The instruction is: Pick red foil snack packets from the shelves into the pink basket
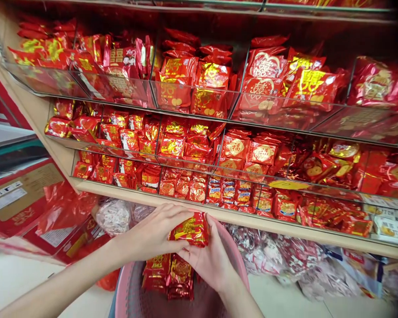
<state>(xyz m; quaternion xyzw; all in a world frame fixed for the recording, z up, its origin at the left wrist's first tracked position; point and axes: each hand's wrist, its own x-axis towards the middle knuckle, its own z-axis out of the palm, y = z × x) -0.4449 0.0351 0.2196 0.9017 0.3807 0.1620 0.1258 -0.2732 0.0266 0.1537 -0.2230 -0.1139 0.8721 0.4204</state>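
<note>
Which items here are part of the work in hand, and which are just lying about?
In hand:
- left hand and right hand, both gripping the red-gold packet
- pink basket
- packets in basket

Lying about:
- shelf bins of red packets
- cardboard box
- clear bags below shelf

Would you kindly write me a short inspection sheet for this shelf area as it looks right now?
Surface: wooden shelf carrying clear divided trays of red and gold packets.
Job's things: red-gold packet held above a pink basket that holds more packets.
Clutter: clear bags of sweets under the shelf.
Grippers: left hand and right hand both grip the packet.
Cables: nothing seen.
Surroundings: red cartons at left, pale floor.
</note>
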